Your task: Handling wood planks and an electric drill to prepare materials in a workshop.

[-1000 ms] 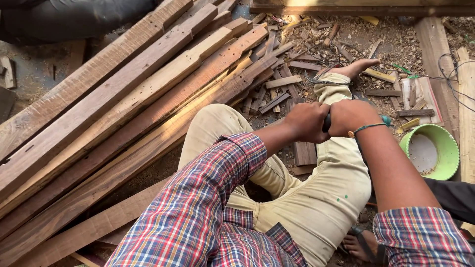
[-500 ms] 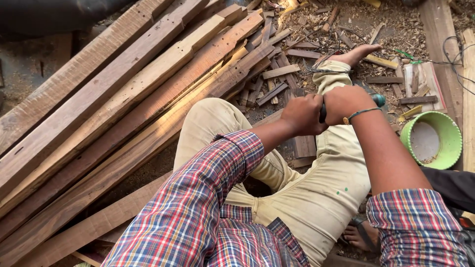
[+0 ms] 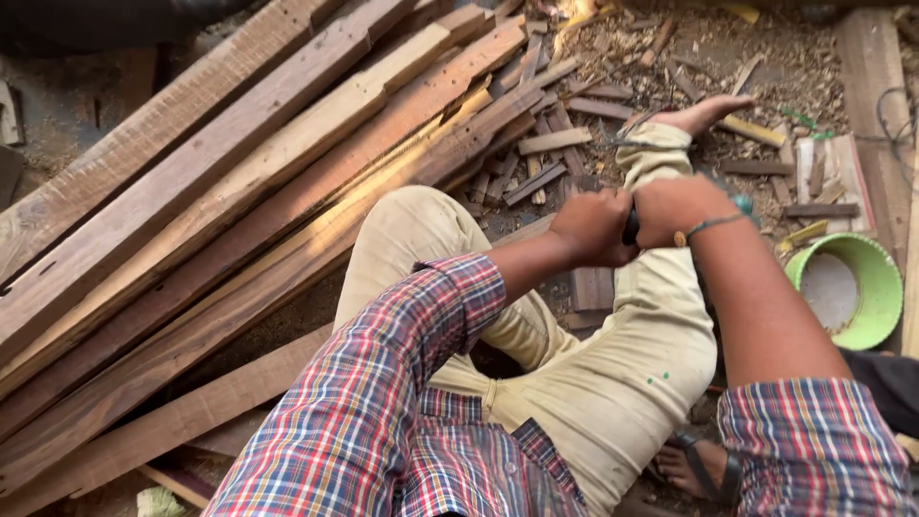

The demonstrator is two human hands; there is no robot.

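Head view, both fists (image 3: 592, 226) (image 3: 676, 207) clenched, apparently gripping dark handle (image 3: 631, 226)

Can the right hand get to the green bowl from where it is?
Probably yes. The green bowl sits on the ground just to the right of the right hand, with nothing between them. But that hand and the left hand are both gripping a dark tool handle.

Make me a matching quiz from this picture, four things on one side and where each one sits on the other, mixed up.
Things:
1. long planks
2. green bowl
3. dark tool handle
4. bare foot

Places:
A. gripped between left hand and right hand
B. on wood scraps beyond the knee
C. stacked at the left
D. at the right edge

Pairs: 1-C, 2-D, 3-A, 4-B
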